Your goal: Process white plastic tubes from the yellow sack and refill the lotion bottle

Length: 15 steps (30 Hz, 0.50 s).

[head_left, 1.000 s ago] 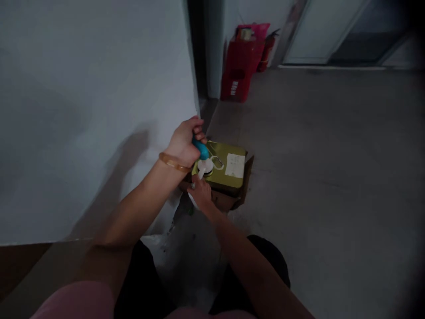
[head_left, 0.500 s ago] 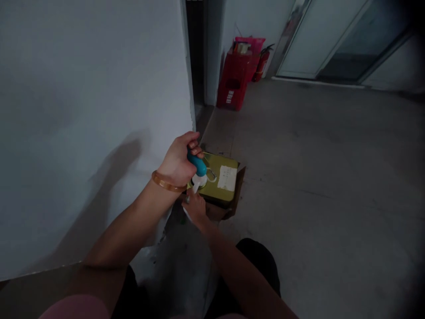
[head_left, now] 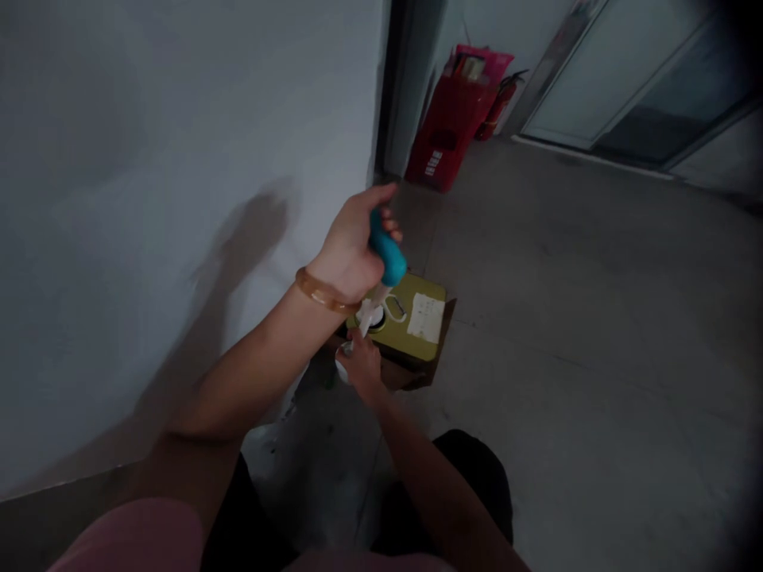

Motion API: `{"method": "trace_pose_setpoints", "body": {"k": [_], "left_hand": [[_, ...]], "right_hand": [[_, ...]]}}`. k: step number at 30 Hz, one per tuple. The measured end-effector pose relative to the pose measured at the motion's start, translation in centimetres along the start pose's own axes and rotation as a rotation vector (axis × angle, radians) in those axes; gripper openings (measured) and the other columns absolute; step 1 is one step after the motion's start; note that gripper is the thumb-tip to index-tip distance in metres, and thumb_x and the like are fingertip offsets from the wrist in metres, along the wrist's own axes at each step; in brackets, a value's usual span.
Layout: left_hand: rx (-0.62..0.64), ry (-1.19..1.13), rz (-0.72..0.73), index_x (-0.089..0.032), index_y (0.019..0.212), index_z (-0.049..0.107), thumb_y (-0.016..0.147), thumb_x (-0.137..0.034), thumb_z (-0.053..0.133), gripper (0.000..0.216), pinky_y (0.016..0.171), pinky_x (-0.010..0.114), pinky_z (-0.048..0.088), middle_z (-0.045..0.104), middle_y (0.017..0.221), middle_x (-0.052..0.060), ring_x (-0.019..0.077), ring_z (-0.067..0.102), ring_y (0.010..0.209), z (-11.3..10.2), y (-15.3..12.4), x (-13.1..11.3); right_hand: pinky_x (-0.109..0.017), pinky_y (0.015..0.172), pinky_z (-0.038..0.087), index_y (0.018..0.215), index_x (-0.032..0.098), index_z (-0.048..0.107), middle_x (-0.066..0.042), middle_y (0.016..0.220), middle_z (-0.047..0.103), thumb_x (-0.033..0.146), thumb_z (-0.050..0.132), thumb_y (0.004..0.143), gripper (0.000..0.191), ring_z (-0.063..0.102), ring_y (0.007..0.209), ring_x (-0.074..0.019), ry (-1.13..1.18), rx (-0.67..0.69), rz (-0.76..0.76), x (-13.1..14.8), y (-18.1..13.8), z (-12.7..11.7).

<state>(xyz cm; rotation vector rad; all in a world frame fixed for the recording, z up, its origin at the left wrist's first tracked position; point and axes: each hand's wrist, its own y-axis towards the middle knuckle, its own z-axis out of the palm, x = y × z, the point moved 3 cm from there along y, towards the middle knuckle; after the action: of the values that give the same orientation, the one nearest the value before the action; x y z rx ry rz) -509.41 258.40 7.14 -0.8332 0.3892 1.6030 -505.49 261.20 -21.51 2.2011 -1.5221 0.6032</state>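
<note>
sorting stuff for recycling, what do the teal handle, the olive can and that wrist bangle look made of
The teal handle looks like moulded plastic, smooth with a soft sheen. The olive can looks like painted sheet metal, with crisp edges and a flat coated top. The bangle looks like translucent amber plastic or glass; the dim light leaves that open.

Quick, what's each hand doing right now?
Left hand: closed, holding a teal-handled tool.
Right hand: closed on a white item, partly hidden.
</note>
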Motion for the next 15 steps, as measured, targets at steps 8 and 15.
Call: {"method": "trace_pose_setpoints", "body": {"k": [8, 15], "left_hand": [[0.176, 0.810, 1.047, -0.017, 0.093, 0.059, 0.075, 0.006, 0.065, 0.030, 0.095, 0.033, 0.044, 0.051, 0.109, 0.012, 0.0238, 0.053, 0.112, -1.7, 1.6, -1.5], [0.760, 1.522, 0.974, -0.021, 0.047, 0.049, 0.069, -0.019, 0.085, 0.042, 0.111, 0.049, 0.037, 0.037, 0.058, 0.000, 0.0326, 0.064, 0.100, 0.1, 0.4, 0.1]], "right_hand": [[-0.028, 0.081, 0.045, 0.119, 0.022, 0.054, -0.005, 0.105, 0.066, 0.029, 0.058, 0.084, 0.036, 0.064, 0.096, -0.0209, 0.090, -0.086, 0.000, 0.5, 0.1, -0.9], [-0.029, 0.085, 0.045, 0.118, 0.020, 0.052, -0.004, 0.102, 0.065, 0.029, 0.060, 0.082, 0.038, 0.063, 0.095, -0.0204, 0.120, -0.140, 0.012, 0.2, -0.3, -1.0]]}}
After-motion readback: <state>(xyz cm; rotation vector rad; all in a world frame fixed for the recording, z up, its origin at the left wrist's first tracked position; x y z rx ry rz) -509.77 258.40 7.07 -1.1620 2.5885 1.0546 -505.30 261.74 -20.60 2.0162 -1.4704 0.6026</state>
